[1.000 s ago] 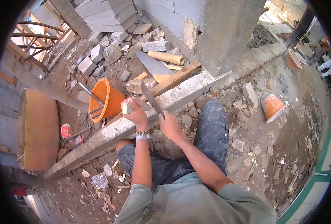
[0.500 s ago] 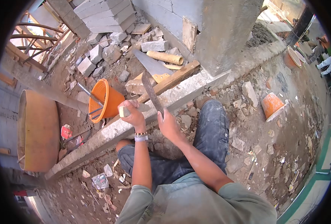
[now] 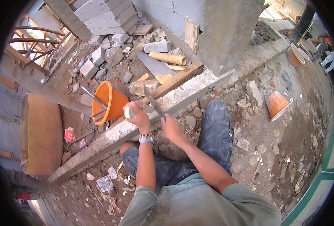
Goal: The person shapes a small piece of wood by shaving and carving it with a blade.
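My left hand [image 3: 139,119] is closed around a short piece of pale wood [image 3: 129,112], its cut end showing past my thumb. In my right hand [image 3: 173,131] is the handle of a machete [image 3: 154,101] with a dark, worn blade. The blade slants up and to the left, close to the far end of the wood; I cannot tell whether they touch. Both hands are above a concrete ledge [image 3: 118,130], in front of my knees. An orange bucket [image 3: 116,101] with metal rods or tool handles in it stands just left of my left hand.
Beyond the ledge lie a wooden beam [image 3: 179,80], a handsaw [image 3: 154,66], a bamboo piece [image 3: 168,58] and broken blocks [image 3: 98,56]. A concrete column [image 3: 227,41] rises ahead. Rubble and a tipped orange bucket [image 3: 276,104] lie to the right. A large curved container [image 3: 42,133] stands left.
The machete blade has tipped down from a more raised position, nearer the wood. My left hand keeps its hold on the wood. The whole view has shifted slightly.
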Action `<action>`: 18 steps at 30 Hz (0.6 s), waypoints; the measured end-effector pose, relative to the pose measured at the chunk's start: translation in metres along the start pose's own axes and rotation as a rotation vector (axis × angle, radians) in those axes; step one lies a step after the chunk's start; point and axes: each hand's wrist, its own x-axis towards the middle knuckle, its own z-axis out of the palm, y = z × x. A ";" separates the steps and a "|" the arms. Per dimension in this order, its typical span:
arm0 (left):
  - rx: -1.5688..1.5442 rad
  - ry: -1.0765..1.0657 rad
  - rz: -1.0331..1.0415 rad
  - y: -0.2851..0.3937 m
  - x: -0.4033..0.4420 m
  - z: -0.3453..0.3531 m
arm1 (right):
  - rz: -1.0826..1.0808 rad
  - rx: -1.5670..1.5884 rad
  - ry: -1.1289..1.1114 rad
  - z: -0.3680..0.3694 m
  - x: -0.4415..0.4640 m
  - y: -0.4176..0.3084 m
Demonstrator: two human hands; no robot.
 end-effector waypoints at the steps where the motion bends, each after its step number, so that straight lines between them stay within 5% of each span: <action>1: -0.001 -0.009 -0.001 0.000 0.000 0.001 | -0.019 0.005 0.010 -0.002 0.002 0.001; 18: -0.059 0.004 -0.012 0.000 -0.004 -0.002 | 0.001 0.004 0.129 0.009 -0.006 0.000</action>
